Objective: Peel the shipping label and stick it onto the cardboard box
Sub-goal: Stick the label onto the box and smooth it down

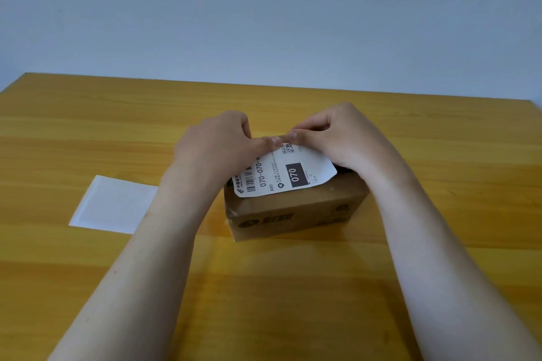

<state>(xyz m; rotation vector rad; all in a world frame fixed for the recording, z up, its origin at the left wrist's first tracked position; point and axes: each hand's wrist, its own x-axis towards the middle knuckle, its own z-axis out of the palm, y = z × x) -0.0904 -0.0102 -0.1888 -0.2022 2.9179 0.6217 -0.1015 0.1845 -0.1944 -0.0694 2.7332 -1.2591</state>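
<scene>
A small brown cardboard box [296,211] stands at the middle of the wooden table. A white shipping label [289,174] with a barcode, a QR code and "070" print lies over the box top, its near edge lifted and curling. My left hand [218,141] pinches the label's far edge with the thumb on top. My right hand [340,135] pinches the same far edge just to the right, by the QR code. Both hands hide the far part of the box top.
A blank white backing sheet [114,204] lies flat on the table [88,126] to the left of the box, partly behind my left forearm. A plain pale wall rises beyond the table's far edge.
</scene>
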